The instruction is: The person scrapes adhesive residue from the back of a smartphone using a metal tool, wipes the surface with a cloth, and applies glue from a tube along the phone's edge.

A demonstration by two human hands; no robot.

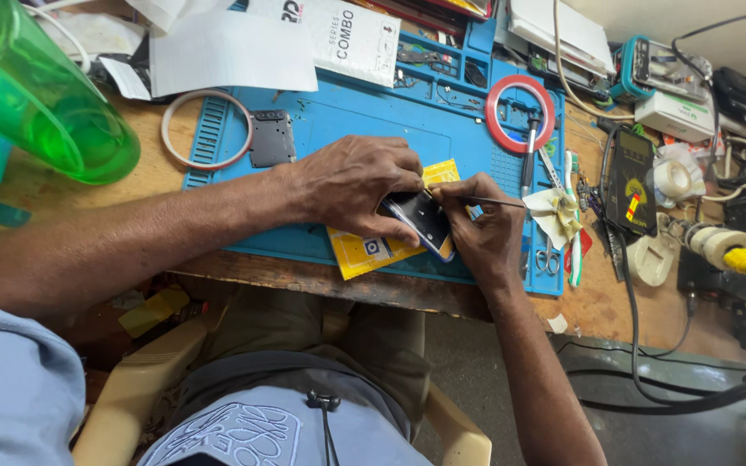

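Note:
My left hand [357, 185] grips a dark mobile phone [425, 222], holding it tilted above a yellow card [364, 250] on the blue work mat [347, 121]. My right hand [483, 229] pinches a thin metal tool [498, 203], with its tip at the phone's upper edge and its shaft sticking out to the right. Both hands touch the phone near the mat's front edge. Most of the phone's face is hidden under my fingers.
A green bottle [32, 95] stands at the left. A red ring [520, 112], a grey metal plate [271, 138], a white ring [209, 129], a multimeter [632, 181], a toothbrush [573, 224], scissors [548, 259], papers and cables crowd the wooden bench.

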